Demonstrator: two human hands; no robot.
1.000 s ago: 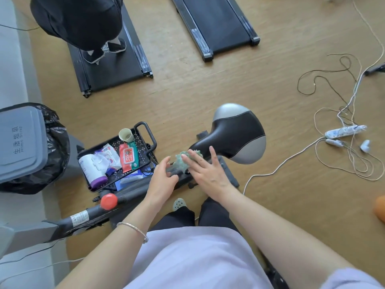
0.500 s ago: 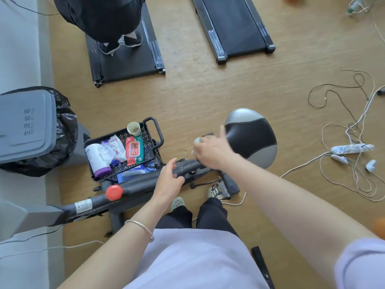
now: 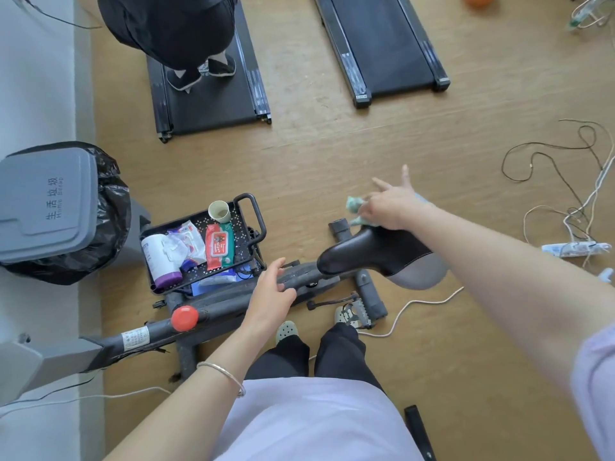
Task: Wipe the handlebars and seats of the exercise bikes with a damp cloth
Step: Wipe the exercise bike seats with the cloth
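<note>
right hand (image 3: 394, 207) grip pinches green cloth (image 3: 354, 207) at far edge of black seat (image 3: 372, 254), two fingers splayed. left hand (image 3: 271, 294) grip relaxed, resting on frame bar (image 3: 216, 307) left of seat. wood floor (image 3: 316, 154); treadmills (image 3: 382, 44) beyond seat, cables (image 3: 577, 221) to its right.

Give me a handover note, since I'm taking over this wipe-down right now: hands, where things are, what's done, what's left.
Left hand: open, resting on the bike frame by the seat's nose.
Right hand: pinches the green cloth over the far side of the seat, two fingers sticking out.
Done: the seat wipe looks under way; how much is clean cannot be told.
Left: finish the seat, then the handlebars, which are out of view.
Spare: a wipes pack lies in the black cart beside the bike.
</note>
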